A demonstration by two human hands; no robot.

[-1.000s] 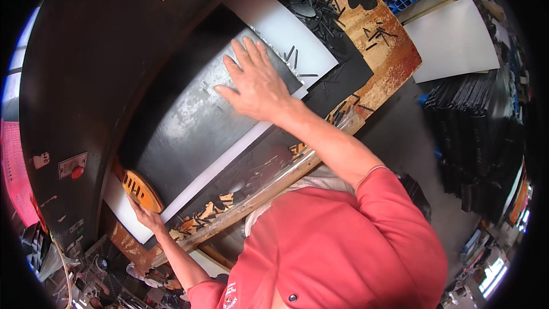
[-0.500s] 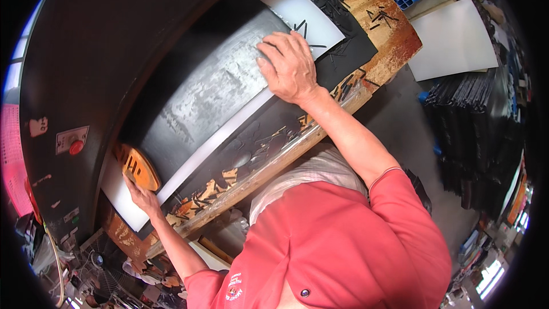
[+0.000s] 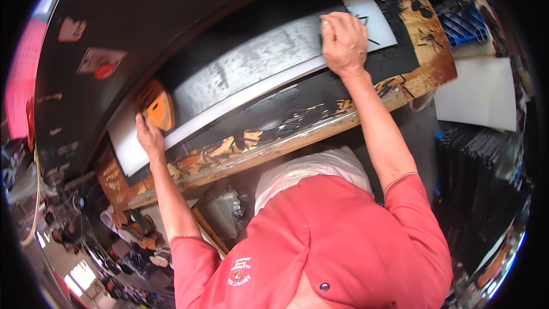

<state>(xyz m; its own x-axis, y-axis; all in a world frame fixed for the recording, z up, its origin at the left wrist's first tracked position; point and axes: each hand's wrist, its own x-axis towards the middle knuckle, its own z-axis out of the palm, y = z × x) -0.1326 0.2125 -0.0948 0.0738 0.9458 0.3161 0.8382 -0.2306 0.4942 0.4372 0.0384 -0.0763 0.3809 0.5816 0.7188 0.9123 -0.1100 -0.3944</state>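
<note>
A dark sheet with a worn, greyish sheen [image 3: 246, 71] lies on a white board [image 3: 251, 99], its far part in the shadow under the machine. At its left end sits an orange cutting die [image 3: 160, 111] with slots in it. My left hand [image 3: 150, 137] has closed on the die's near left edge, thumb and fingertips against it. My right hand [image 3: 346, 44] is at the sheet's right end, palm down, with bent fingers around that edge; the fingertips are partly hidden. Thin black strips [image 3: 366, 26] lie on the board beside it.
The big dark machine body [image 3: 143, 17] with a red button [image 3: 104, 71] rises at the left and beyond. Black offcuts [image 3: 246, 137] litter the worn bench [image 3: 437, 60]. To the right are a blue crate [image 3: 463, 26], a white panel [image 3: 477, 94] and stacked black sheets [image 3: 477, 160].
My view has turned, so the bench lies more level and farther right in the picture. Both hands keep their places, at the die and at the sheet's right end.
</note>
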